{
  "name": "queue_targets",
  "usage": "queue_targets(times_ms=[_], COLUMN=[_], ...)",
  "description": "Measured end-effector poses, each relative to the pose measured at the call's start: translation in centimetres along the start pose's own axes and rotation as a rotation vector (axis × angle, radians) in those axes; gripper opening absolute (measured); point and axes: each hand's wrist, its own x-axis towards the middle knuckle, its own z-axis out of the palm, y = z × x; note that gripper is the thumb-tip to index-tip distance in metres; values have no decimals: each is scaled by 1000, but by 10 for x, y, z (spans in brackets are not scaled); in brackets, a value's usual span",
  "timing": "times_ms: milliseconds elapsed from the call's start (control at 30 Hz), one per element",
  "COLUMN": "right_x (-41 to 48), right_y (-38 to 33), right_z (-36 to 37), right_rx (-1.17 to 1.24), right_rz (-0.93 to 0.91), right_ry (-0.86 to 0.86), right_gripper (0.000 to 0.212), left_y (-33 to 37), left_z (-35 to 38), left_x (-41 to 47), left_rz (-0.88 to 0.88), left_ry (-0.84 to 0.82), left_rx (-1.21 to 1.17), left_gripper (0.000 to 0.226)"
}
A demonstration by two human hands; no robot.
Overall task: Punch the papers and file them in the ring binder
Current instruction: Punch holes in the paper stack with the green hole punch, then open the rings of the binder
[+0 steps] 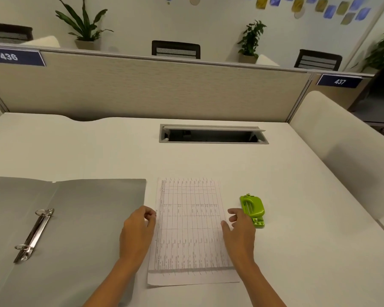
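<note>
A printed sheet of paper with a table on it lies flat on the white desk. My left hand is at the sheet's left edge, fingers loosely curled and holding nothing. My right hand is at the right edge, fingers relaxed, the thumb touching the paper. A green hole punch stands just right of my right hand, partly hidden by it. The grey ring binder lies open at the left, its two metal rings closed.
An open cable hatch sits in the desk behind the paper. A beige partition closes the desk's far side, with chairs and potted plants beyond. A cream divider runs along the right.
</note>
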Motion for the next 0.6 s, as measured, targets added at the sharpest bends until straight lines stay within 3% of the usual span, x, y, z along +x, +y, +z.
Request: queue_targets(times_ms=[367, 600], right_x=[-10, -40], right_y=[-51, -93], right_z=[7, 29], right_rx=[89, 142], right_rz=[-367, -462], right_ry=[-10, -86], right_gripper=[26, 24], left_y=[12, -8], left_z=[-47, -93], left_x=[-10, -8], left_rz=[54, 65], left_ry=[152, 214], left_rx=[-95, -102], left_gripper=[5, 6])
